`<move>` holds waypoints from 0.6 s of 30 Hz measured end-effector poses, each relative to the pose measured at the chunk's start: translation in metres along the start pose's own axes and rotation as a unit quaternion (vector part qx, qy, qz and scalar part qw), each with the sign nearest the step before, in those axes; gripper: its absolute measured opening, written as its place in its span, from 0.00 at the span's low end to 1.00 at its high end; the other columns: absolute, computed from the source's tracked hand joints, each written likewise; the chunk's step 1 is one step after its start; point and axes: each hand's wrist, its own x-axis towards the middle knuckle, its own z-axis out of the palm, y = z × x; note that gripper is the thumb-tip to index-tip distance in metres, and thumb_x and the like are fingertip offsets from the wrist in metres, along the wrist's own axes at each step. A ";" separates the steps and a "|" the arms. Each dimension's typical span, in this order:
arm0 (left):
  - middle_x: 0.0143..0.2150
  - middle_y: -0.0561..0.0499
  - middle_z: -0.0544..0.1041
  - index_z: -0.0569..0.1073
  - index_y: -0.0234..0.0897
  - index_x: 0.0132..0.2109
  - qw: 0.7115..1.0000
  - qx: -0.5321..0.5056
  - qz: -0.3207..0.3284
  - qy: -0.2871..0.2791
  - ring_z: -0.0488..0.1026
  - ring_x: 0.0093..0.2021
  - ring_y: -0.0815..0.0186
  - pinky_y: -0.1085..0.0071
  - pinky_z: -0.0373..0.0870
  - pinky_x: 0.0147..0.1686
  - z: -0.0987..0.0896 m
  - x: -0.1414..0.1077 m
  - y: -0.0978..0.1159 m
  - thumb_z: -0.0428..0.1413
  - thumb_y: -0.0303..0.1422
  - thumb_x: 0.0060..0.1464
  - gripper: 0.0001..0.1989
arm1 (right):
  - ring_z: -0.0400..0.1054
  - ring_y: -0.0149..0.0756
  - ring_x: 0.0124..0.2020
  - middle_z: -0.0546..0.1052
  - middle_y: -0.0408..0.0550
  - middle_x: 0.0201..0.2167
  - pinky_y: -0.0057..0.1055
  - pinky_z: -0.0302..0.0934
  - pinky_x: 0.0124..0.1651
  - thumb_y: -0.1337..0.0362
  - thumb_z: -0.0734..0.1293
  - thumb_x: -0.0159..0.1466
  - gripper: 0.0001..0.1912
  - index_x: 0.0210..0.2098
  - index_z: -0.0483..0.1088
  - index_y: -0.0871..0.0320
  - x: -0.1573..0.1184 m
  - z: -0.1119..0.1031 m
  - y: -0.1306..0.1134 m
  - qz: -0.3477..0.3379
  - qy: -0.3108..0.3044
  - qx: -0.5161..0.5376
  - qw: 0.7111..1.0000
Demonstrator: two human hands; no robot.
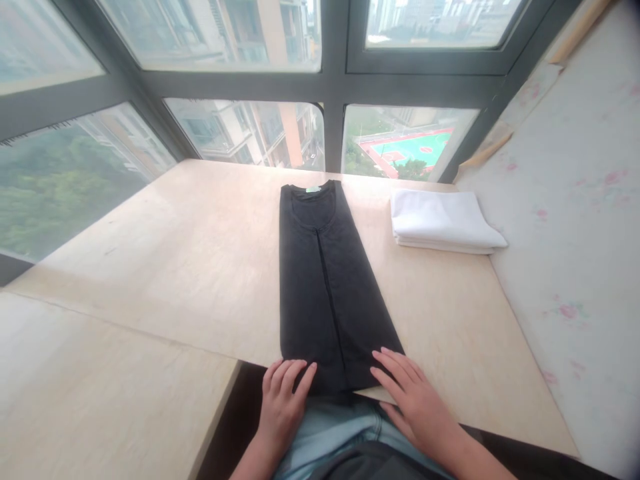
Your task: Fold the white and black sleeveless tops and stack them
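Note:
A black shirt (305, 287) lies face-down or face-up, I cannot tell, in a long strip on the counter. Its sides are folded in and meet along a middle line, and the round neckline with a small pale label points toward the window. My left hand (284, 397) rests on the shirt's near left corner, its fingers laid over the cloth and the thumb a little apart. On the near right corner lies my right hand (413, 393), fingers spread on the fabric and thumb lower down. A wedge of counter shows beside that thumb.
A folded white cloth stack (440, 217) sits at the right, near the flowered wall (570, 240). The pale counter (190, 247) runs to the windows (245, 133) at the back. Its near edge drops off by my lap, with another counter section (100, 393) at left.

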 end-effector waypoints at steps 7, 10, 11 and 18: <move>0.47 0.48 0.80 0.75 0.38 0.49 0.997 -0.043 0.065 0.011 0.75 0.53 0.61 0.59 0.70 0.56 -0.029 0.004 0.000 0.49 0.14 0.54 0.22 | 0.57 0.47 0.66 0.66 0.56 0.64 0.47 0.65 0.60 0.74 0.60 0.64 0.24 0.58 0.69 0.59 -0.008 -0.001 -0.015 0.014 0.045 0.001 0.999; 0.44 0.49 0.81 0.76 0.38 0.45 0.996 -0.058 0.061 0.031 0.77 0.48 0.63 0.62 0.73 0.53 -0.042 -0.002 -0.003 0.51 0.14 0.55 0.18 | 0.63 0.44 0.63 0.71 0.53 0.60 0.42 0.67 0.57 0.79 0.57 0.62 0.25 0.54 0.73 0.58 -0.018 0.003 -0.021 0.002 0.083 0.002 0.997; 0.43 0.49 0.81 0.76 0.39 0.45 0.996 -0.062 0.053 0.033 0.77 0.47 0.64 0.63 0.74 0.52 -0.046 -0.005 -0.005 0.51 0.15 0.55 0.18 | 0.64 0.42 0.62 0.72 0.52 0.59 0.40 0.67 0.56 0.80 0.56 0.62 0.26 0.52 0.74 0.58 -0.021 0.004 -0.021 -0.007 0.097 0.003 0.995; 0.43 0.49 0.81 0.74 0.40 0.50 0.993 -0.117 0.019 -0.005 0.79 0.44 0.66 0.73 0.77 0.47 -0.050 -0.020 -0.018 0.53 0.24 0.57 0.15 | 0.67 0.41 0.59 0.76 0.52 0.54 0.38 0.67 0.57 0.80 0.58 0.60 0.25 0.52 0.74 0.61 -0.031 0.010 -0.003 -0.046 0.177 -0.004 0.983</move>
